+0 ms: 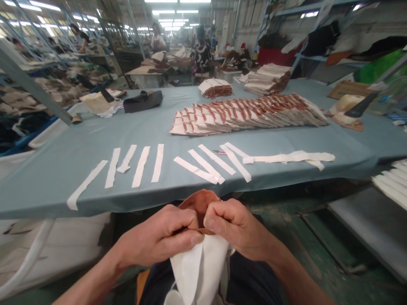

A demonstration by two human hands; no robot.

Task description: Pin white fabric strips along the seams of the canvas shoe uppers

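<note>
My left hand [162, 238] and my right hand [234, 228] are both closed on one fabric piece [200, 262] held over my lap, below the table's near edge. The piece has a brown leather-like top [199, 204] and a white cloth part hanging down between my wrists. My thumbs and fingers pinch the brown edge where it meets the white cloth. On the blue-grey table [63, 152] in front of me lie several white fabric strips [140, 166], spread side by side along the near edge.
A long fanned row of white-and-brown pieces [248, 113] lies mid-table, with more stacks [267, 79] behind it. A dark folded cloth [143, 101] lies at the back left. White strips sit on a bench [392, 180] at right. Other people work at far tables.
</note>
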